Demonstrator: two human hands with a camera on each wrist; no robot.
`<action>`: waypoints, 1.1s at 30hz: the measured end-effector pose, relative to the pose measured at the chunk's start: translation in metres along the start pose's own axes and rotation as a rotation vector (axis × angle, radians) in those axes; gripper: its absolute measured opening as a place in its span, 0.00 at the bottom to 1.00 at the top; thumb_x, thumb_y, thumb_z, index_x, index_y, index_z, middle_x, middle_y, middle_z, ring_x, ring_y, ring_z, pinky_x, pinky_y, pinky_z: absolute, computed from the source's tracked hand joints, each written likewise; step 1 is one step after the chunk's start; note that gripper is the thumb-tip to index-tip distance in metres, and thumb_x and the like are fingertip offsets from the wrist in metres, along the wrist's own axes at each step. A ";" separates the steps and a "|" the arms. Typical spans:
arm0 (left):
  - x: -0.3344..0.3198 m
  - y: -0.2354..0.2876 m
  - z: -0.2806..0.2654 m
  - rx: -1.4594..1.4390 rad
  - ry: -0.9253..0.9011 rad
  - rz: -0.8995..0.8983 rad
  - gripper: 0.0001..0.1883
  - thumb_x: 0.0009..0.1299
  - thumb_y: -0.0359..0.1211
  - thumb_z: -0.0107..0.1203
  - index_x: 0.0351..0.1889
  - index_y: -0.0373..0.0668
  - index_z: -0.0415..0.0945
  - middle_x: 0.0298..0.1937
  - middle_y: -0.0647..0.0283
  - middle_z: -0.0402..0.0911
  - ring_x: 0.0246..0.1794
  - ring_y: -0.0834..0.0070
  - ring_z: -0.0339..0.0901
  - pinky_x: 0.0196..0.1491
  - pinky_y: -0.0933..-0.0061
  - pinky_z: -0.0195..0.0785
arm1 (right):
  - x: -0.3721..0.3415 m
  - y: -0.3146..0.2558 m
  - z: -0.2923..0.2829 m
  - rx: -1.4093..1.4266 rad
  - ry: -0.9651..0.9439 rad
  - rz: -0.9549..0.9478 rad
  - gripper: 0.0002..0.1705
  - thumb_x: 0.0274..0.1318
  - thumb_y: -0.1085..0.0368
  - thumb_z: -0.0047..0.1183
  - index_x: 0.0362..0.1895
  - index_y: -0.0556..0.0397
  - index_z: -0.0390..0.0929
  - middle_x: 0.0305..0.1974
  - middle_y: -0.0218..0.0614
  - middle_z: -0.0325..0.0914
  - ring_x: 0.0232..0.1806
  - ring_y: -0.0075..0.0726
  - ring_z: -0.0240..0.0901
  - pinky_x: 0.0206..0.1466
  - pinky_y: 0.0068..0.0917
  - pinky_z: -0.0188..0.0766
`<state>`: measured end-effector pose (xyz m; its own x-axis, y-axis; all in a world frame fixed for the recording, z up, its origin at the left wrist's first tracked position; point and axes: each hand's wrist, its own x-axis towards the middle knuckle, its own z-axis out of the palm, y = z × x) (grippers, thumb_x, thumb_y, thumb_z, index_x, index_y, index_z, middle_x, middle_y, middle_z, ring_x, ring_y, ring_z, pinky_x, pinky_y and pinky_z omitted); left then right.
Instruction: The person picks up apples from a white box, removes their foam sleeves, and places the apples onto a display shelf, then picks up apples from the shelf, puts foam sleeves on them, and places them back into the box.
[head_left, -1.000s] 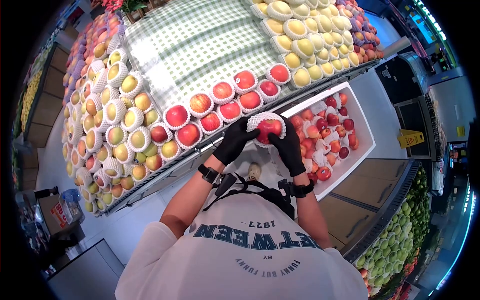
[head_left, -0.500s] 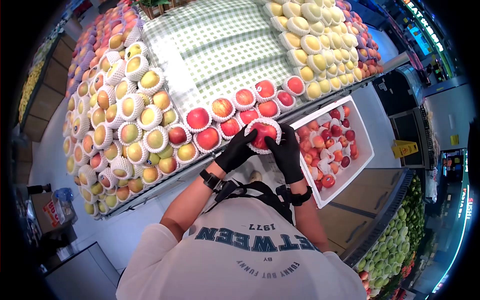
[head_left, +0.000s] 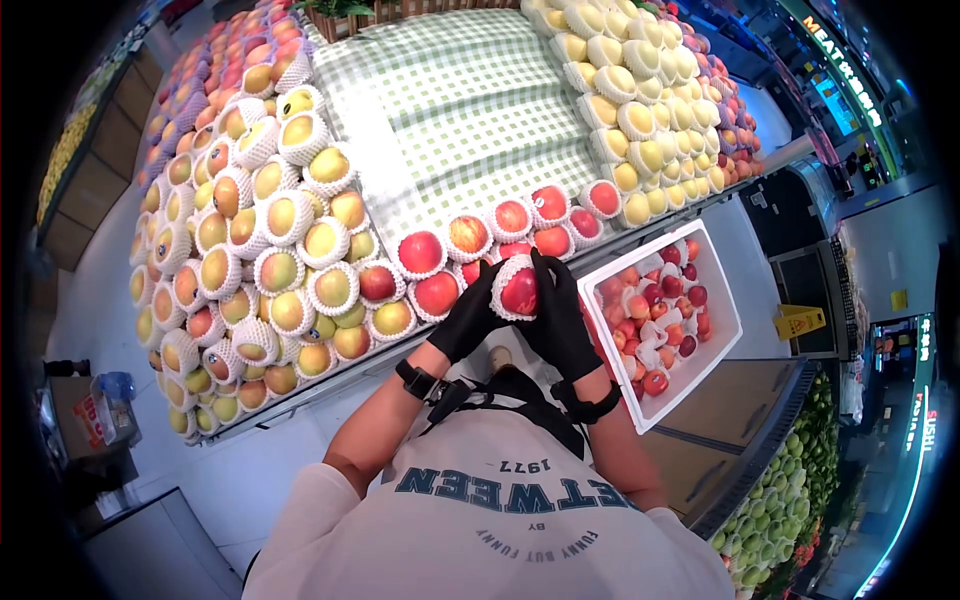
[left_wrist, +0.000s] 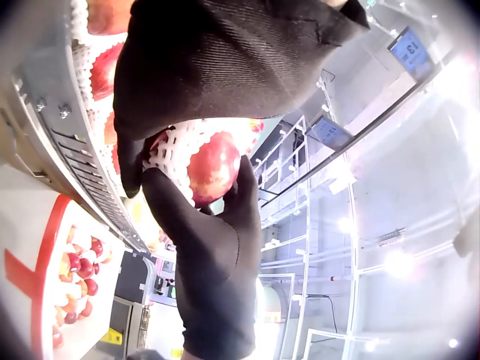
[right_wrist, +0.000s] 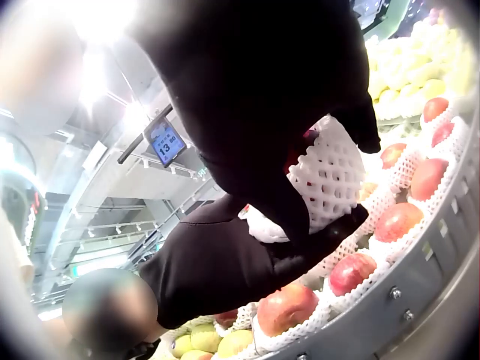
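Note:
Both hands, in black gloves, hold a red apple (head_left: pixel 520 292) in a white foam net (right_wrist: pixel 330 176) in front of the display's front edge. My left hand (head_left: pixel 466 318) grips the netted side. From the other side, my right hand (head_left: pixel 556 318) curls its fingers over the top of the apple. In the left wrist view, bare red skin of the apple (left_wrist: pixel 214 169) shows out of the net between the two gloves. Just beyond the hands, red apples (head_left: pixel 468 237) in foam nets sit in two rows along the display's edge.
A white foam box (head_left: pixel 655 408) of red apples stands at right. Yellow-red netted fruit (head_left: pixel 283 215) is piled at left, pale yellow fruit (head_left: pixel 637 120) at back right. Green checked cloth (head_left: pixel 460 120) covers the display's middle. Green fruit (head_left: pixel 770 515) lies lower right.
The apple has been turned in the hands, so its net now faces left and red skin faces right. My right hand has moved up round it. The head view has shifted slightly.

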<state>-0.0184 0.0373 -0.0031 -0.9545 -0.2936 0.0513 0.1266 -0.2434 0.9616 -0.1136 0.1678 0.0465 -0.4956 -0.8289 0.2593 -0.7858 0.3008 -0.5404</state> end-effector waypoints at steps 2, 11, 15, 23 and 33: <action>0.001 0.003 -0.004 -0.010 0.001 -0.025 0.34 0.65 0.19 0.56 0.69 0.41 0.55 0.66 0.62 0.66 0.63 0.75 0.66 0.63 0.71 0.67 | 0.002 0.000 0.002 0.017 -0.006 0.022 0.53 0.35 0.71 0.69 0.69 0.51 0.54 0.61 0.53 0.57 0.62 0.63 0.57 0.64 0.49 0.59; 0.008 -0.002 -0.019 -1.071 0.004 -0.389 0.27 0.79 0.50 0.35 0.69 0.43 0.59 0.62 0.61 0.71 0.61 0.71 0.71 0.60 0.68 0.69 | 0.019 -0.002 0.008 0.238 -0.054 -0.035 0.48 0.36 0.62 0.72 0.63 0.53 0.60 0.59 0.53 0.63 0.60 0.59 0.62 0.64 0.48 0.60; 0.018 -0.020 -0.015 -1.062 0.079 -0.342 0.24 0.79 0.44 0.41 0.68 0.43 0.61 0.61 0.61 0.72 0.59 0.73 0.73 0.60 0.72 0.69 | 0.033 -0.012 -0.014 0.276 -0.203 0.005 0.49 0.38 0.58 0.73 0.63 0.54 0.59 0.58 0.52 0.65 0.61 0.59 0.62 0.64 0.47 0.60; 0.064 -0.004 0.004 -0.764 0.053 -0.252 0.24 0.79 0.42 0.41 0.68 0.39 0.60 0.65 0.62 0.68 0.63 0.77 0.67 0.66 0.74 0.61 | 0.050 0.046 -0.008 0.221 -0.058 -0.072 0.45 0.38 0.62 0.72 0.61 0.55 0.61 0.55 0.50 0.68 0.57 0.56 0.67 0.60 0.44 0.64; 0.126 -0.018 0.035 -0.421 0.011 -0.143 0.23 0.79 0.40 0.39 0.68 0.39 0.59 0.63 0.63 0.68 0.64 0.78 0.65 0.66 0.74 0.58 | 0.067 0.102 -0.038 0.276 -0.020 0.012 0.43 0.39 0.63 0.72 0.60 0.55 0.62 0.54 0.49 0.70 0.56 0.57 0.68 0.58 0.44 0.67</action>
<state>-0.1499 0.0370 -0.0046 -0.9677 -0.2394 -0.0793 0.0947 -0.6366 0.7654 -0.2413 0.1607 0.0394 -0.4945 -0.8363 0.2368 -0.6482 0.1734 -0.7414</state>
